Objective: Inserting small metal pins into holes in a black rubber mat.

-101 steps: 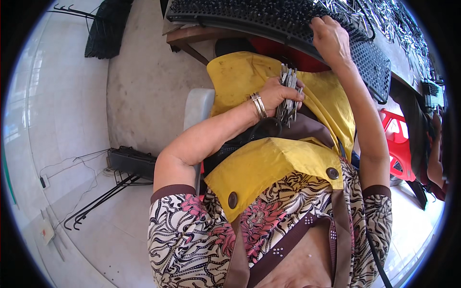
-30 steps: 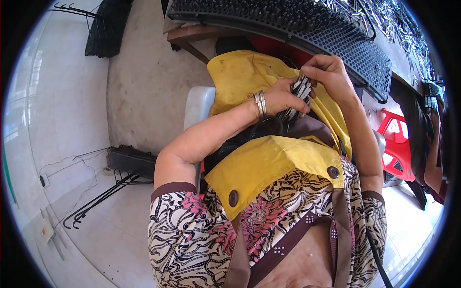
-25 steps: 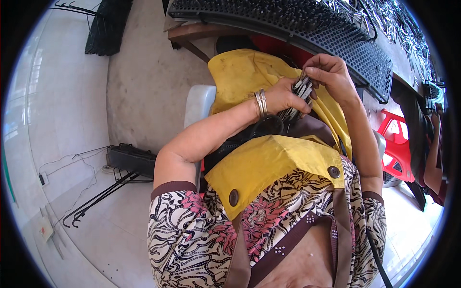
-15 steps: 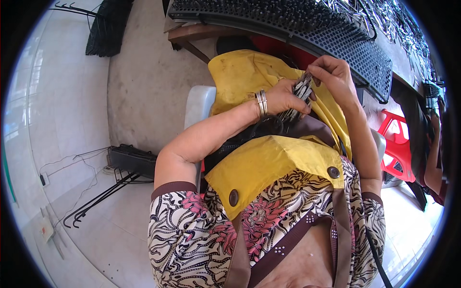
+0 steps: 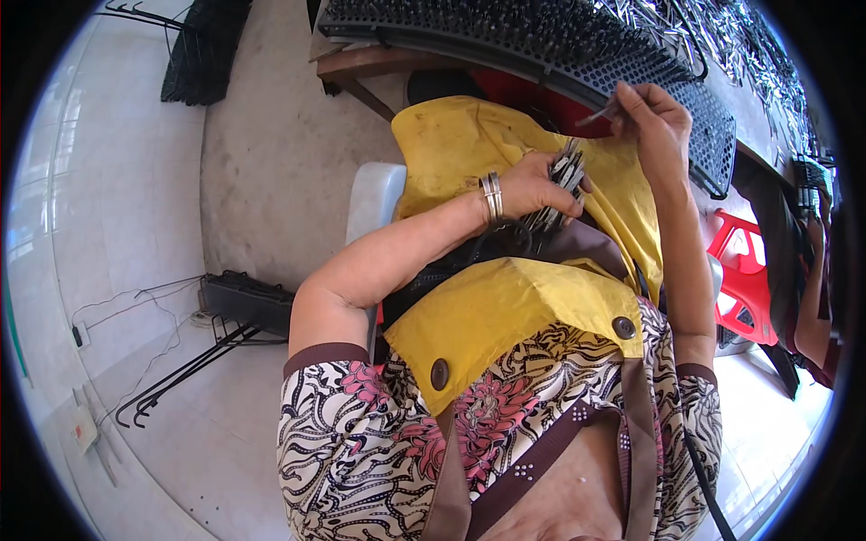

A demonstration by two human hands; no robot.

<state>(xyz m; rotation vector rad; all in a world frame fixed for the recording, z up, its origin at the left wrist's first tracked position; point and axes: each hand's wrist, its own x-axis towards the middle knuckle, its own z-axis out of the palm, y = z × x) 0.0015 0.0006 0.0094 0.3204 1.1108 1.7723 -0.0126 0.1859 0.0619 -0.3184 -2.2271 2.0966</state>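
Uneven bundle of slim silvery pieces [image 5: 566, 171]

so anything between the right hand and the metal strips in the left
Nothing visible. The right hand, pinching one thin strip, is apart from the metal strips, with the yellow apron showing behind the gap. The left hand grips the metal strips, leaving their upper ends uncovered.

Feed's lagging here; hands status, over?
Left hand gripping bundle of thin silvery metal strips. Right hand pinching one slim grey strip. Black perforated rack just beyond.
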